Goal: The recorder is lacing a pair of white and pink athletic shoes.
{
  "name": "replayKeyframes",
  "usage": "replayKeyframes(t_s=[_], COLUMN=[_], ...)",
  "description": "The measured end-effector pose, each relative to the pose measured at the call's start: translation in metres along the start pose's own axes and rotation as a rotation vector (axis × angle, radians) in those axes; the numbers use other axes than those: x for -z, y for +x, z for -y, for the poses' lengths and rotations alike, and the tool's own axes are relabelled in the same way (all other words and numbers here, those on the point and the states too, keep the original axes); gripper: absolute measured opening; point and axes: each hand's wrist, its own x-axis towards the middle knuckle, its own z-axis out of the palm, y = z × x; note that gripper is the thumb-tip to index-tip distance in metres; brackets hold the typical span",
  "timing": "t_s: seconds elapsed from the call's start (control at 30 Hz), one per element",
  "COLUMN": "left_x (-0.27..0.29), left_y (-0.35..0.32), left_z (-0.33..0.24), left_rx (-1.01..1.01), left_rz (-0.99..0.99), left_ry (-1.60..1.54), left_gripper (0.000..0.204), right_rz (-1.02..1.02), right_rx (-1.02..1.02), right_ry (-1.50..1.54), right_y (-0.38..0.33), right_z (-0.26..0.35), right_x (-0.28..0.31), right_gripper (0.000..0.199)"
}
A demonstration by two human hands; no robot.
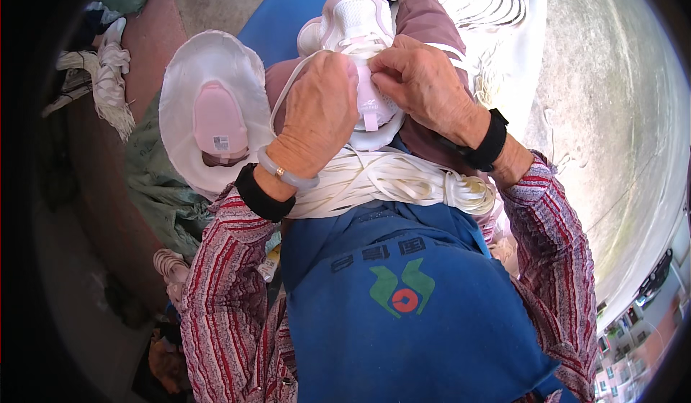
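A white and pale pink shoe (353, 25) rests on my lap, toe pointing away from me. My left hand (317, 111) covers its near left side, fingers curled on the shoe and a white lace. My right hand (425, 83) pinches the lace at the shoe's tongue. A bundle of flat white laces (389, 180) lies across my thighs below the shoe. Both wrists wear black bands, and the left one also carries a pale bangle.
A second pink shoe (218, 122) sits in white wrapping paper on the left. More white laces (489, 0) lie on a white sheet at top right. A blue apron (403, 317) covers my lap. White cords (108, 79) hang at far left; grey floor on the right.
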Motion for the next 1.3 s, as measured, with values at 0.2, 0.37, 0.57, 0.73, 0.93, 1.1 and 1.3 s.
replayKeyframes(t_s=[0.2,0.37,0.57,0.73,0.93,1.1,1.3], left_x=[0.014,0.014,0.008,0.008,0.032,0.047,0.028], left_y=[0.004,-0.001,-0.023,-0.046,-0.044,-0.034,-0.003], left_z=[-0.016,-0.026,-0.086,-0.151,-0.097,-0.043,-0.01], left_rx=[-0.027,-0.228,-0.384,-0.468,-0.204,0.422,0.091], left_rz=[-0.051,-0.026,0.165,0.486,0.35,0.263,-0.093], left_ry=[-0.068,-0.084,-0.631,-1.085,-0.592,-0.844,-0.304], left_gripper=[0.018,0.017,0.012,0.018,0.012,0.012,0.011], right_rz=[-0.018,0.27,0.279,0.258,0.008,0.021,0.012], right_rx=[0.093,-0.041,-0.207,-0.23,0.036,-0.017,-0.056], right_ry=[0.014,0.325,0.48,0.426,0.051,-0.059,-0.14], right_y=[0.002,-0.007,-0.01,-0.008,-0.014,-0.01,-0.004], right_z=[0.0,0.015,0.004,0.027,0.015,0.014,0.02], right_x=[0.025,0.067,0.083,0.058,0.025,0.016,0.013], right_gripper=[0.007,0.005,0.024,0.033,0.011,0.012,0.009])
